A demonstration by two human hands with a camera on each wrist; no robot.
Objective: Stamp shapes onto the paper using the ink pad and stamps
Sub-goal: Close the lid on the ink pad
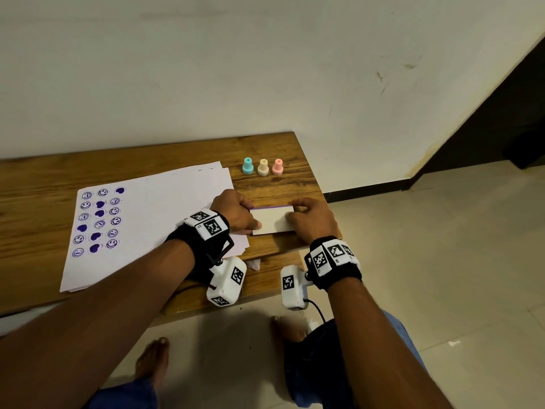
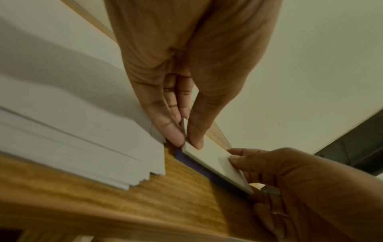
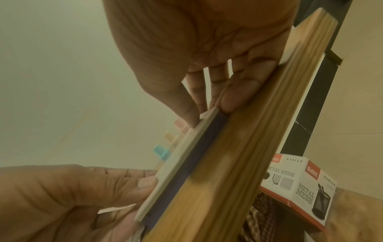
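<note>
The ink pad [image 1: 271,221] lies near the right end of the wooden table [image 1: 38,208], its white lid over a purple base. My left hand [image 1: 252,215] pinches the pad's left end between thumb and fingers. At the pad's right end my right hand [image 1: 293,210] grips it with curled fingers. The left wrist view shows my left hand [image 2: 186,140] on the lid's [image 2: 215,163] corner. In the right wrist view my right hand [image 3: 209,113] holds the lid's [image 3: 180,165] edge. A blue stamp [image 1: 247,166], a cream stamp [image 1: 263,167] and a pink stamp [image 1: 277,166] stand upright behind the pad. The paper [image 1: 165,214] has purple smileys and hearts down its left side.
The paper is the top sheet of a stack [image 2: 82,139] just left of the pad. The table's right edge [image 1: 321,202] runs close by my right hand. A white and red box [image 3: 300,183] sits below the tabletop. My bare feet rest on the tiled floor [image 1: 442,261].
</note>
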